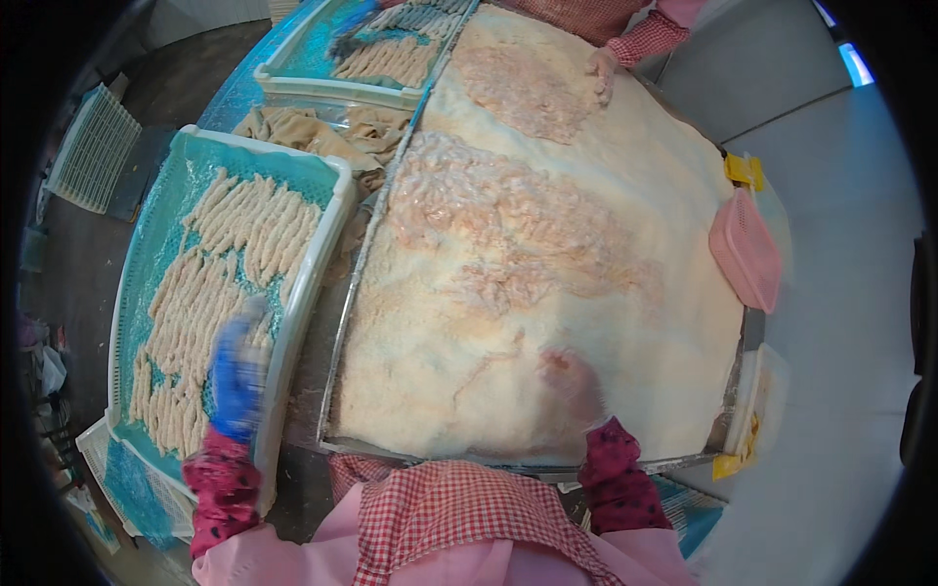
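Note:
My left hand [236,376], in a blue glove, is over the right side of a white tray [340,195] lined with teal mesh. Rows of pale, coated meat strips [200,303] lie in it, close under the glove. Motion smears its fingers, so what they hold is hidden. My right hand [572,383] is low over the pale crumb coating [420,391] in a wide metal-edged pan, also blurred. A thin coated strip [489,366] lies just left of it. Farther up the pan spreads a heap of wet, pinkish raw meat strips [508,225].
Across the pan, a co-worker's hand [603,76] rests by another meat pile [518,88]. A second tray [391,95] with strips stands at the far left, with crumpled tan cloth [313,132] before it. A pink basket [747,252] hangs at the pan's right edge.

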A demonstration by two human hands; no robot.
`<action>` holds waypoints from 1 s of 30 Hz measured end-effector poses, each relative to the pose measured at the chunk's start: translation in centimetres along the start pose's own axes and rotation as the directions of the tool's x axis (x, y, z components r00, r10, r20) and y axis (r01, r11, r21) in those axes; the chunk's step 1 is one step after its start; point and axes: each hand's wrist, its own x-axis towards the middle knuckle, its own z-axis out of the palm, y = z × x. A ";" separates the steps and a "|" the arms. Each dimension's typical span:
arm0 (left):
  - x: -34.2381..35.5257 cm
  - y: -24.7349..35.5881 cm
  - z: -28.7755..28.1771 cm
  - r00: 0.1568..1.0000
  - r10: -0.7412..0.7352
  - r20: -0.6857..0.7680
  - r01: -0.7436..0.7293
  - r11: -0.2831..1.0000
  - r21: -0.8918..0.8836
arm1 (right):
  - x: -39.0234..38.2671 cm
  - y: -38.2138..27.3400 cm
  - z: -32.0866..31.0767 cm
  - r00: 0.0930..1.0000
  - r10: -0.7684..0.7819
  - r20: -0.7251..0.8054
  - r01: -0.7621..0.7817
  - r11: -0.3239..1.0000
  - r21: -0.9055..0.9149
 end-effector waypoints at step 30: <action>-1.6 1.4 20.4 0.842 -0.264 0.470 0.538 0.357 -0.763 | 1.1 5.7 0.2 0.809 -0.208 -0.550 0.124 0.975 -0.186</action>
